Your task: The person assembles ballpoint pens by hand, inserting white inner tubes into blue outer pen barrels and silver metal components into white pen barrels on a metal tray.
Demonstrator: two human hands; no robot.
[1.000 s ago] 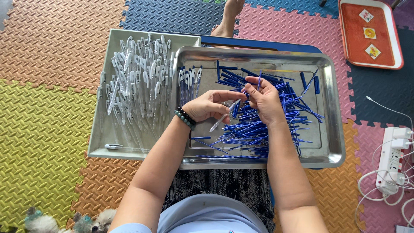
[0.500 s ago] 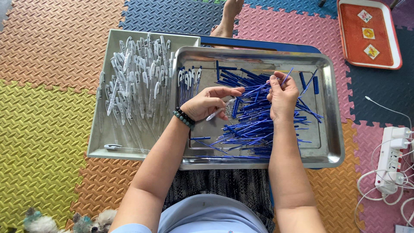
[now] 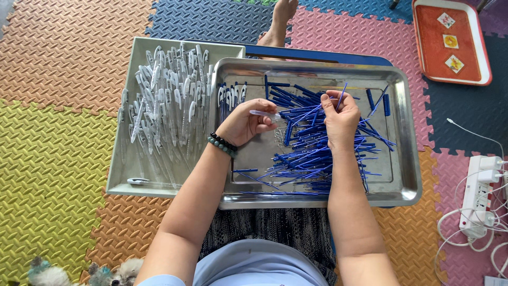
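Hands (image 3: 338, 114) work over steel tray (image 3: 407, 180) on foam mats (image 3: 63, 159).

Floor: interlocking foam mats (image 3: 63, 159), many colours | 12 o'clock: steel tray (image 3: 407, 175) on the lap, overlapping grey tray (image 3: 119, 180) at 10 | 2 o'clock: orange tray (image 3: 431, 50) | 4 o'clock: white power strip (image 3: 476, 193) with cables

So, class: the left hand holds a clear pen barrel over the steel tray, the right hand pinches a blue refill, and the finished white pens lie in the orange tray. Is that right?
Not quite. In the head view the white pens lie in the pale grey tray beside the steel tray, not the orange tray. The left hand does hold a clear barrel, and the right hand pinches a blue refill.
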